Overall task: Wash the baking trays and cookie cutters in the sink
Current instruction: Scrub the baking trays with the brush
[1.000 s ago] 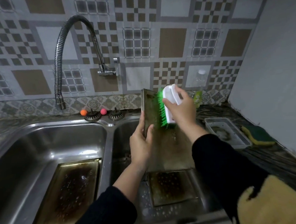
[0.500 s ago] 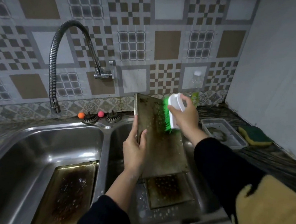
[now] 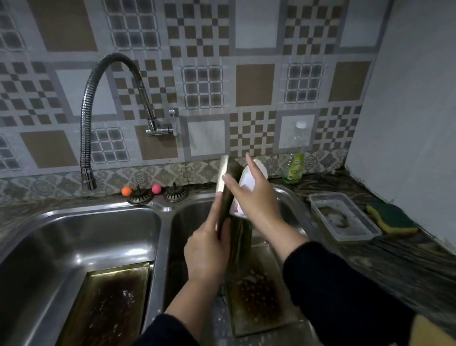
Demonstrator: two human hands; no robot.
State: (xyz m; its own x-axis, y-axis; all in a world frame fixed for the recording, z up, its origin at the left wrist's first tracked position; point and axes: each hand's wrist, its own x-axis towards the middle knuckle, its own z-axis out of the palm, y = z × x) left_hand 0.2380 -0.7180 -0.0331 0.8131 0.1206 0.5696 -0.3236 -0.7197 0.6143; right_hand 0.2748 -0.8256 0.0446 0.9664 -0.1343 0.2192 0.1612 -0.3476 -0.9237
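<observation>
Over the right sink basin (image 3: 187, 224) my left hand (image 3: 208, 252) grips the lower left edge of a dirty baking tray (image 3: 226, 183), held upright and turned nearly edge-on to me. My right hand (image 3: 253, 198) holds a white scrub brush (image 3: 256, 170) against the tray's far face; its bristles are hidden. A second stained tray (image 3: 260, 297) lies flat on the right basin's floor below. A third greasy tray (image 3: 104, 314) lies in the left basin (image 3: 64, 238). No cookie cutters show.
A flexible steel faucet (image 3: 88, 123) arches over the left basin, not running. Two sink strainers (image 3: 158, 195) and orange and pink balls sit on the back ledge. A soap bottle (image 3: 296, 162), a clear plastic container (image 3: 343, 216) and a green-yellow sponge (image 3: 392, 218) lie on the right counter.
The held tray has swung from facing me to nearly edge-on. My right hand with the brush has moved across to the tray's far side, hiding the green bristles.
</observation>
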